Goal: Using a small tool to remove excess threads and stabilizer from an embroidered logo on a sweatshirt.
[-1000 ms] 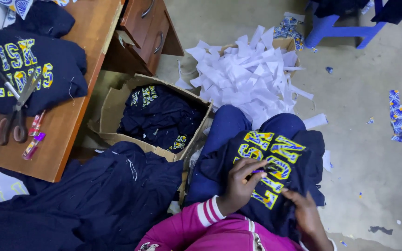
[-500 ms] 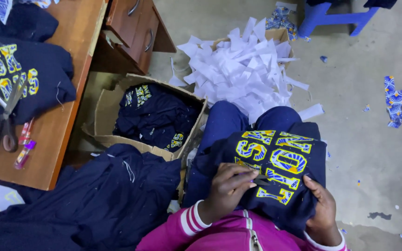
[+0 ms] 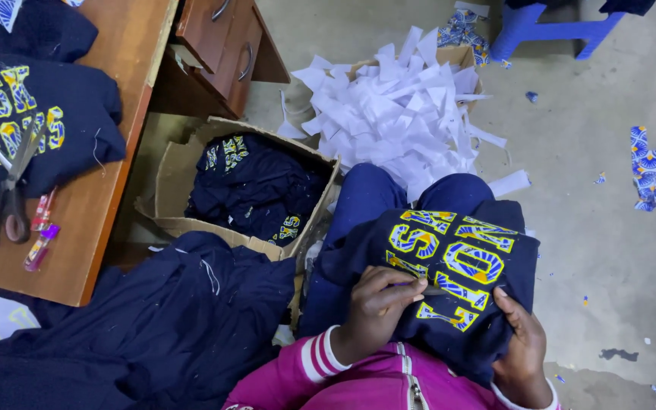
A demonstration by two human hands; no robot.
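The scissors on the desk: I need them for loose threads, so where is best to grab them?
Probably by the dark looped handles of the scissors, coming from the near desk edge; the blades point away across the sweatshirt.

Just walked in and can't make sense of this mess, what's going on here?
A person in a pink top sits with a navy garment bearing yellow and blue letters spread on their lap. The left hand pinches at a letter, perhaps with a small tool; the right hand holds the cloth's edge. Beside them, a cardboard box holds more navy garments, white paper strips are heaped on the floor, and scissors lie on the desk.
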